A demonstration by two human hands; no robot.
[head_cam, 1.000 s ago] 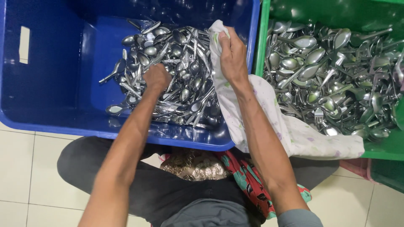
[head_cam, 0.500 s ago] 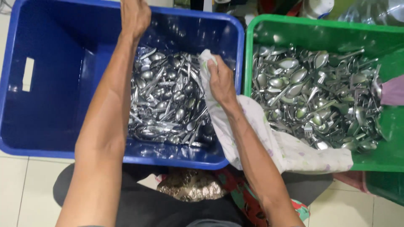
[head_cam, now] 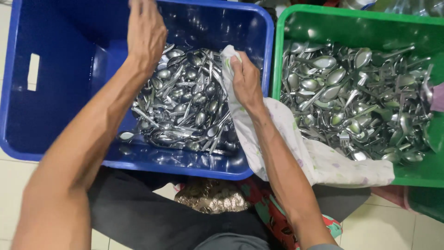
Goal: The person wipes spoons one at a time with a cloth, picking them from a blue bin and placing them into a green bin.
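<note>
Pale floor tiles (head_cam: pixel 9 203) show under two big tubs that stand side by side, touching.

Held in the right hand (head_cam: pixel 247 83) is a white cloth (head_cam: pixel 319 162). The fingers are closed tight on one bunched end of it, just over the right side of the blue tub (head_cam: pixel 27 139). From that hand the cloth runs down and to the right, along the arm. It hangs over the wall where the two tubs meet and lies on the near edge of the green tub (head_cam: pixel 416 176). Its long way goes from the hand toward the person's right knee.

Just to the left of the right hand, almost touching the cloth, is a pile of shiny spoons (head_cam: pixel 185 106) in the blue tub. They lie every which way, heaped to the right side of that tub. The left part of the tub floor is bare blue.

The left hand (head_cam: pixel 145 32) is up near the far wall of the blue tub, above the top of the pile. Only its back shows, with the fingers curled down and away. I cannot tell if it holds anything. The right hand is nearer to the pile.

More spoons (head_cam: pixel 351 102), with a fork or two, fill the green tub on the right. Dark trousers (head_cam: pixel 138 217) and a bright patterned cloth (head_cam: pixel 259 203) show below.
</note>
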